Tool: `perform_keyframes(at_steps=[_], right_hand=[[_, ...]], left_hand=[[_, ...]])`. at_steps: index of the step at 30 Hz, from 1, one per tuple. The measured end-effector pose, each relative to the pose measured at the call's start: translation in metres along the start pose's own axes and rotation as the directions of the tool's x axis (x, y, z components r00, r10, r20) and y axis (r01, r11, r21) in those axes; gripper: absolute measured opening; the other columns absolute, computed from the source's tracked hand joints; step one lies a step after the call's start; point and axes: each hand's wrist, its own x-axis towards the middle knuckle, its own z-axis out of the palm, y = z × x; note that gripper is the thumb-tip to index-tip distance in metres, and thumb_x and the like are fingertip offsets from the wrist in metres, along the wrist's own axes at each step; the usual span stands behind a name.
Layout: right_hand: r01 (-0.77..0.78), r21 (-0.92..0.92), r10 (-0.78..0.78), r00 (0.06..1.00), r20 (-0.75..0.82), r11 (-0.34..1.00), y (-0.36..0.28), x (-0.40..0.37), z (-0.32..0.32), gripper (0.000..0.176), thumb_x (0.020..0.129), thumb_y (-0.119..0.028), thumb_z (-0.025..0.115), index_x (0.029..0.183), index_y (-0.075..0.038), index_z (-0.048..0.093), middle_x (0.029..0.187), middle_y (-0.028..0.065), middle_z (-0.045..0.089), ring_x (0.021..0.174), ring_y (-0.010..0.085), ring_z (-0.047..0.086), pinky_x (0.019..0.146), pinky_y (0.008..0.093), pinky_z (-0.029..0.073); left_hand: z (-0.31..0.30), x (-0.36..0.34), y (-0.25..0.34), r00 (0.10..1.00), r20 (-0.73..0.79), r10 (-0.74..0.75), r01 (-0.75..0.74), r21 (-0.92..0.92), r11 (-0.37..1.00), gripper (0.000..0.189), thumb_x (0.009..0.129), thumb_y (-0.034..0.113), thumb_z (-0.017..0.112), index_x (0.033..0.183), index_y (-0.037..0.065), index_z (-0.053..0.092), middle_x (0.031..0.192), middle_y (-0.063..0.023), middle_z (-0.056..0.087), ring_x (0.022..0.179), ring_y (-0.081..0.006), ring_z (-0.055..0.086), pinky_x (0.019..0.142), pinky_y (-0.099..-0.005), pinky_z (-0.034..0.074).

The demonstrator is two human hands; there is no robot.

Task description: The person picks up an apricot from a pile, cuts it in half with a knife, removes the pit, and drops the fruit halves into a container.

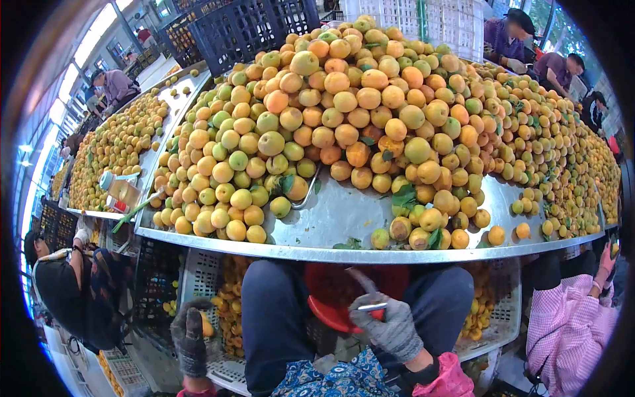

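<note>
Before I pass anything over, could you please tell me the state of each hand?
Left hand: orange fruit at its fingers; grip cannot be told.
Right hand: closed around a knife.

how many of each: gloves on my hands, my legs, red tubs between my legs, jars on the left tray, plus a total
gloves: 2
legs: 2
red tub: 1
jar: 1
total: 6
</note>
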Motion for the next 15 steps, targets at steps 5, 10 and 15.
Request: perform_keyframes(at_steps=[5, 10, 15], right_hand=[[-0.200, 0.311, 0.267, 0.945, -0.188, 0.929, -0.005, -0.002, -0.023, 0.013, 0.084, -0.007, 0.067, 0.095, -0.002, 0.064, 0.071, 0.0030, 0.063, 0.047, 0.0070, 0.053, 0.040, 0.0216, 0.042], [-0.207, 0.386, 0.294, 0.939, -0.180, 0.899, -0.003, -0.003, -0.030, 0.023, 0.087, -0.017, 0.068, 0.103, -0.002, 0.061, 0.071, 0.0003, 0.061, 0.053, 0.0053, 0.054, 0.047, 0.0215, 0.044], [-0.113, 0.568, 0.287, 0.931, -0.226, 0.815, -0.004, 0.001, -0.034, 0.032, 0.090, -0.029, 0.064, 0.102, 0.000, 0.059, 0.064, 0.0023, 0.057, 0.047, 0.0074, 0.051, 0.042, 0.0219, 0.041]], left_hand=[[0.019, 0.022, 0.015, 0.940, -0.044, 0.339, -0.273, 0.502, 0.821, 0.025, 0.081, 0.008, 0.063, 0.105, 0.000, 0.063, 0.104, -0.0106, 0.064, 0.093, -0.0195, 0.061, 0.087, -0.0307, 0.046], [0.134, 0.091, 0.059, 0.910, 0.242, 0.336, -0.384, 0.189, 0.904, 0.027, 0.080, 0.010, 0.068, 0.105, 0.001, 0.063, 0.090, -0.0122, 0.065, 0.083, -0.0199, 0.064, 0.077, -0.0297, 0.050], [0.268, 0.183, 0.081, 0.850, 0.411, 0.330, -0.459, 0.272, 0.845, 0.038, 0.085, 0.025, 0.067, 0.113, 0.001, 0.060, 0.090, -0.0135, 0.064, 0.081, -0.0196, 0.062, 0.073, -0.0318, 0.050]])
